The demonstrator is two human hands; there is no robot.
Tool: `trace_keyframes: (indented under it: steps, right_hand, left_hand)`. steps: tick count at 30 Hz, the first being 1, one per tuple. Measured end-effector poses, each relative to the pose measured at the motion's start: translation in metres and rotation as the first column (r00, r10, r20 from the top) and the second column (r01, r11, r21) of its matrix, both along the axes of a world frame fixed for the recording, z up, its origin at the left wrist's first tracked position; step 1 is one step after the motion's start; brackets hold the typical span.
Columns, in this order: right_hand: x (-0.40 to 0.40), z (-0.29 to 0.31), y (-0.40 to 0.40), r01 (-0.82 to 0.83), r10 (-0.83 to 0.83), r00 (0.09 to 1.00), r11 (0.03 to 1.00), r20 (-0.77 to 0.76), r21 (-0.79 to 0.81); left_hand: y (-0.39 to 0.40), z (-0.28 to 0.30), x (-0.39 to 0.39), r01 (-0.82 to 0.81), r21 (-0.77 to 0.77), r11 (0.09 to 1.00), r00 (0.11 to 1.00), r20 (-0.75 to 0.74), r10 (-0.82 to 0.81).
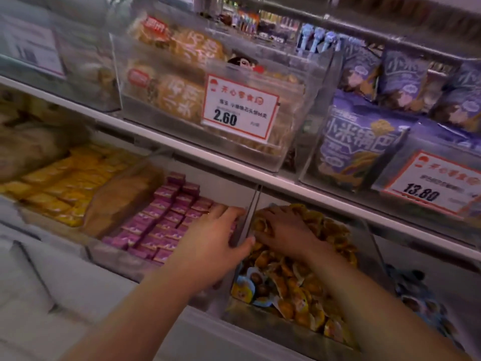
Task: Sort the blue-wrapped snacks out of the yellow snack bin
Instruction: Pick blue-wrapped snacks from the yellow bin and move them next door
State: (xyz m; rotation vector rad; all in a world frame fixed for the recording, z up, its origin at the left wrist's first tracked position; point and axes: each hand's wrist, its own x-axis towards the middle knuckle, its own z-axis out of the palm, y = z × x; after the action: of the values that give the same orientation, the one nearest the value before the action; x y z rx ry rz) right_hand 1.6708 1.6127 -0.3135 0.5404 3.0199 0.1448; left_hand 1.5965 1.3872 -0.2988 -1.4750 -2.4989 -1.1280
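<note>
Both hands are reached into the lower shelf. Left hand (216,230) is spread flat, thumb hooked over the clear divider (247,217) by the purple boxes (161,220). Right hand (283,230) is pressed, fingers loosely curled, into the yellow bin (286,332); any grasp is hidden. Blue snacks (250,282) are seen near the front wall, with open room below the wrist.

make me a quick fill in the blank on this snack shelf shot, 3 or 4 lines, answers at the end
1. The right hand lies on the heap of ____-wrapped snacks.
2. The left hand rests on the clear divider beside the bin of ____ boxes.
3. The price tag above the hands reads ____.
4. The few blue-wrapped snacks show near the bin's ____ edge.

Answers: yellow; pink; 2.60; front
</note>
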Motion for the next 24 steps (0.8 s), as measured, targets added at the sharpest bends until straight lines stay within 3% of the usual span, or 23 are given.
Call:
trace_keyframes:
  steps: [7, 12, 18, 21, 24]
  right_hand:
    - [0.066, 0.042, 0.032, -0.018, 0.003, 0.992, 0.993, 0.127, 0.118]
    - [0.069, 0.055, 0.013, -0.013, 0.015, 0.982, 1.0, 0.189, -0.014]
    - [0.008, 0.04, -0.005, 0.086, -0.09, 0.995, 0.992, -0.047, -0.09]
    - [-0.021, 0.017, -0.009, 0.163, -0.141, 0.982, 0.971, 0.127, -0.177]
    - [-0.032, 0.002, 0.0, 0.158, -0.141, 0.972, 0.984, 0.19, -0.078]
  left_hand:
    - [0.004, -0.002, -0.005, 0.034, 0.011, 0.999, 0.999, 0.001, -0.034]
    - [0.005, -0.004, -0.004, 0.041, 0.02, 0.999, 0.999, 0.02, -0.041]
    - [0.01, -0.006, 0.001, 0.024, 0.053, 0.998, 0.999, 0.039, -0.026]
    - [0.01, -0.006, 0.003, 0.015, 0.067, 0.998, 0.999, 0.048, -0.018]
    - [0.01, -0.007, 0.003, 0.024, 0.081, 0.996, 0.998, 0.053, -0.028]
